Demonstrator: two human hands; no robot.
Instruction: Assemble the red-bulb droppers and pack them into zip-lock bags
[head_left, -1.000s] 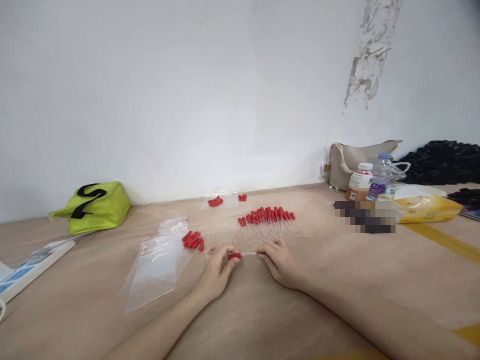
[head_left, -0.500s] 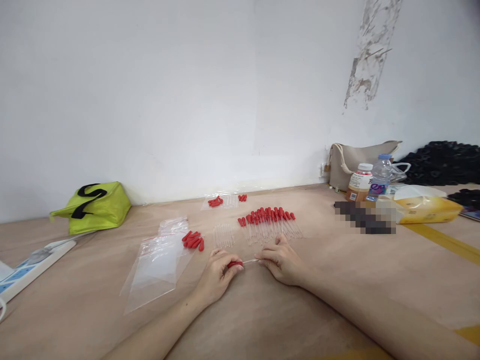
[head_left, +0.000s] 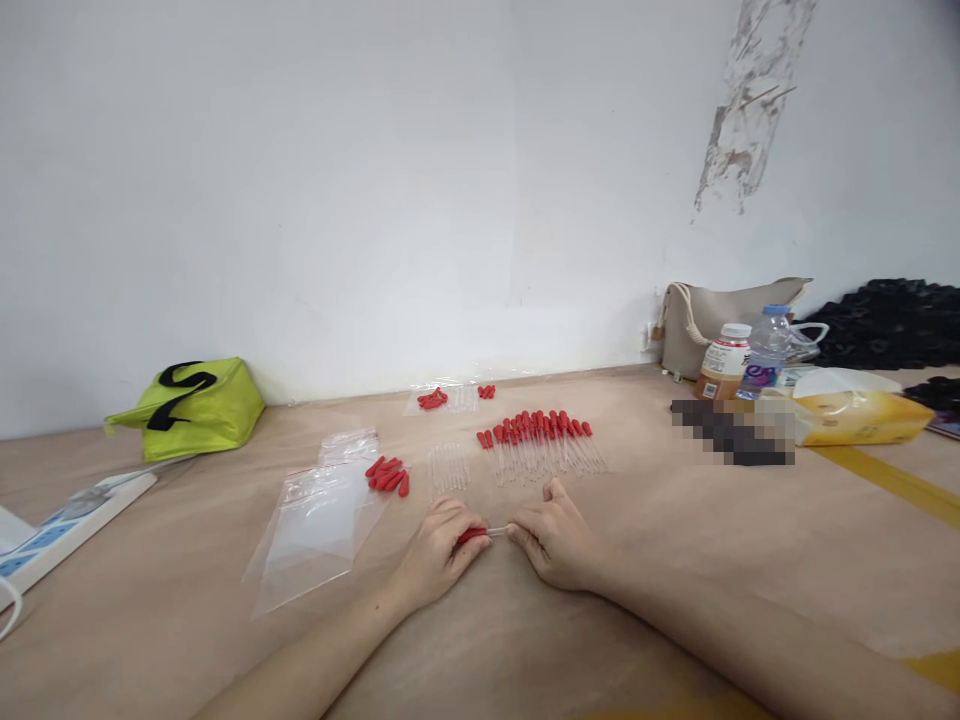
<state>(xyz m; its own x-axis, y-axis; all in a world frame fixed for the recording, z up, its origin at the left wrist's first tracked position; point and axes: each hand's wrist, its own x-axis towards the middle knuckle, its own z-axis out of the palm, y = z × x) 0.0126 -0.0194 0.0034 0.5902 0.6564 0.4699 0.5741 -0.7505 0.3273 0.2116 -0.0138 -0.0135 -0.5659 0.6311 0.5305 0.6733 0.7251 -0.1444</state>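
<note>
My left hand (head_left: 444, 545) pinches a red rubber dropper bulb (head_left: 473, 536) above the table. From the bulb's open end a clear glass dropper tube (head_left: 498, 531) runs to my right hand (head_left: 551, 540), whose fingers are closed on its other end. How deep the tube sits in the bulb I cannot tell. Beyond my right hand lies a row of droppers with red bulbs (head_left: 544, 432). Several bare glass tubes (head_left: 448, 467) lie behind my left hand, and a small pile of loose red bulbs (head_left: 388, 475) is to their left.
Clear plastic bags (head_left: 311, 530) lie left of my hands. Near the wall is another bag with red bulbs (head_left: 433, 399). A green bag (head_left: 206, 410) and a power strip (head_left: 82, 525) are far left; bottles (head_left: 726, 365) and a yellow tissue pack (head_left: 862, 418) stand right.
My right hand has moved slightly left, closer to my left hand, and less of the tube shows between them. Both hands still hold the same bulb and tube.
</note>
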